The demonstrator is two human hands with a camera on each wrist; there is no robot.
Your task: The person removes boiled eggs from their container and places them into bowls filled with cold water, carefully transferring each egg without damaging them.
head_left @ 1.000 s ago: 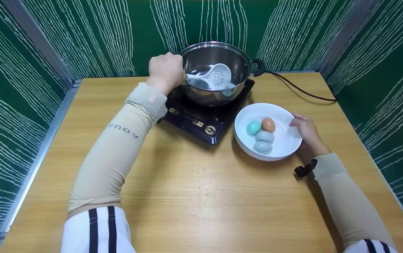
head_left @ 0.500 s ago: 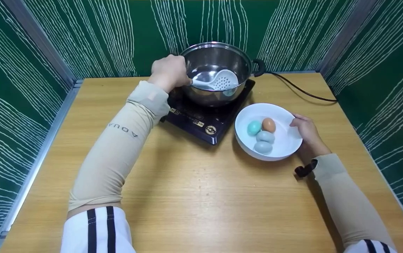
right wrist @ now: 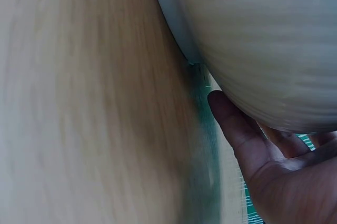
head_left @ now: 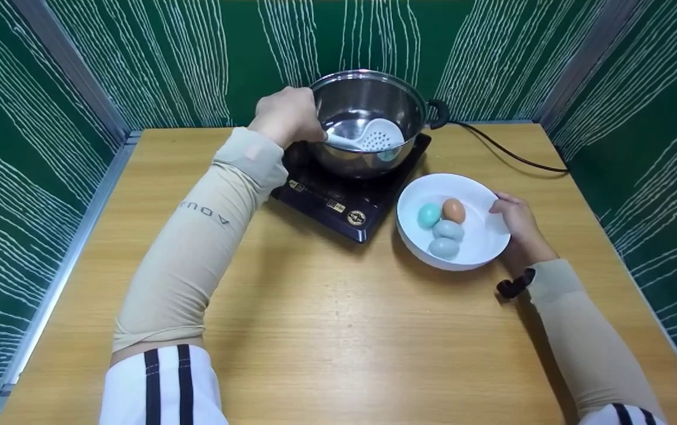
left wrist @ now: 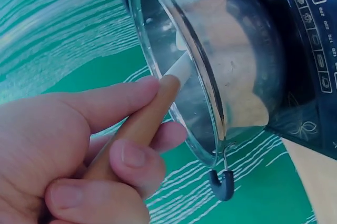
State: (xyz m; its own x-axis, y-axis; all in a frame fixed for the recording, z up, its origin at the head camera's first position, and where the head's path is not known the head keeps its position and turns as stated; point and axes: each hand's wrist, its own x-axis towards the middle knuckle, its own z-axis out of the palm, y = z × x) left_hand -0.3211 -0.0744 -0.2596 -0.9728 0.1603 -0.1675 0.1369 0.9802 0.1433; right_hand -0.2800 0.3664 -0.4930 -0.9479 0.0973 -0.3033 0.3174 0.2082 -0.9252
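Currently, a white slotted spoon (head_left: 380, 137) is extending into the steel pot (head_left: 368, 94), its perforated head lying inside the near wall. The left hand (head_left: 291, 115) is grasping the spoon by its brown handle (left wrist: 145, 111), fingers curling around it at the pot's left rim. Whether liquid is standing in the pot cannot be told.

To the right and nearer the wearer, a white bowl (head_left: 484, 239) is holding four eggs: one turquoise egg (head_left: 429, 215), one brown egg (head_left: 454, 210) just beside it, and two pale grey-blue eggs (head_left: 448, 230) lying in front. The right hand (head_left: 518, 227) is gripping the bowl's right side, thumb over the rim and fingers against the outer wall.

Beneath the pot, a black cooktop (head_left: 329, 206) is sitting at an angle on the wooden table (head_left: 344, 330). A black cable (head_left: 509, 150) is running along the table's far right. Green panels (head_left: 255, 71) with white lines are enclosing the table.
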